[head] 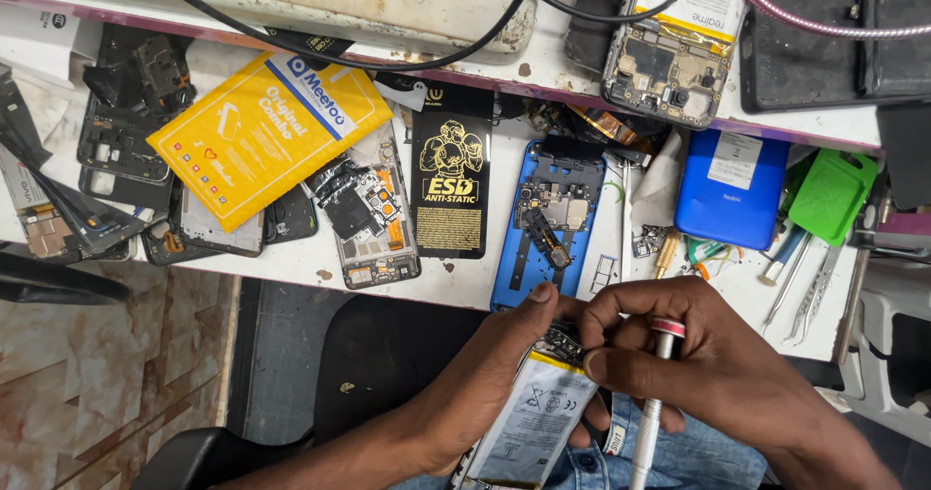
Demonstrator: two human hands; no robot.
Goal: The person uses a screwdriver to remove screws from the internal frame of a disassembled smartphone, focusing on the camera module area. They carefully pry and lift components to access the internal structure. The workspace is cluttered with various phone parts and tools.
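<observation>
Hands grip an opened phone (529, 422) and a screwdriver (652, 403) below a blue frame (548, 220) and black anti-static pouch (449, 184).

- One head-worn view looks steeply down from close above the person's lap.
- It faces forward over the white workbench (291, 267) edge.

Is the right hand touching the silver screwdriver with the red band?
Touching. The head view shows the right hand with its fingers wrapped around the silver screwdriver near its red-banded top.
</observation>
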